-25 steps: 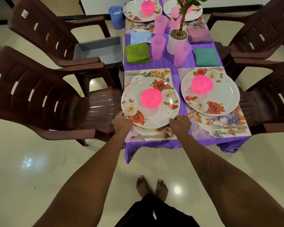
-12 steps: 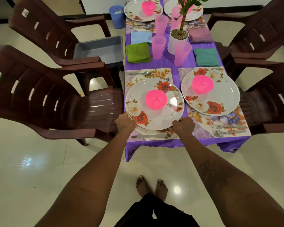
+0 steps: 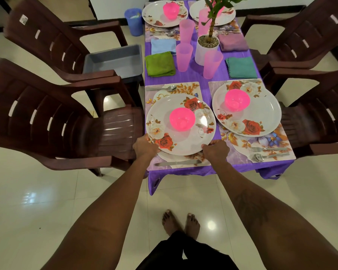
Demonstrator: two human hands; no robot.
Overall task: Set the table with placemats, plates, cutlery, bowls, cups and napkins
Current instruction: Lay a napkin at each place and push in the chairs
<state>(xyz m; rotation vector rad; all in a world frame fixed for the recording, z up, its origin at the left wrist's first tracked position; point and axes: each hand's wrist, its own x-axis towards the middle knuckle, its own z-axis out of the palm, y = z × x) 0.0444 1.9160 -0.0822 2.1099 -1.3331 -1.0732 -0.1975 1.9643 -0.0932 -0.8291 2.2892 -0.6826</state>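
Observation:
A white plate with red roses [image 3: 193,139] carrying a pink bowl [image 3: 182,118] lies over the near left floral placemat [image 3: 185,87]. My left hand [image 3: 144,146] grips its near left rim and my right hand [image 3: 215,149] grips its near right rim. A second plate edge shows under it. A knife [image 3: 177,163] lies at the mat's near edge and a spoon [image 3: 169,88] at its far edge. The near right setting has a plate [image 3: 261,114], pink bowl [image 3: 236,99], fork [image 3: 267,149] and spoon [image 3: 269,156].
Pink cups [image 3: 184,57] stand around a white potted plant [image 3: 207,48] mid-table, with folded green [image 3: 160,64], blue [image 3: 163,46], teal [image 3: 242,67] and purple [image 3: 232,42] napkins. Two more plates lie at the far end. Brown chairs [image 3: 62,117] flank the table; a grey tub [image 3: 115,60] sits on one.
Both hands have shifted the near left plate with its bowl a little to the right over the placemat, keeping hold of its rim.

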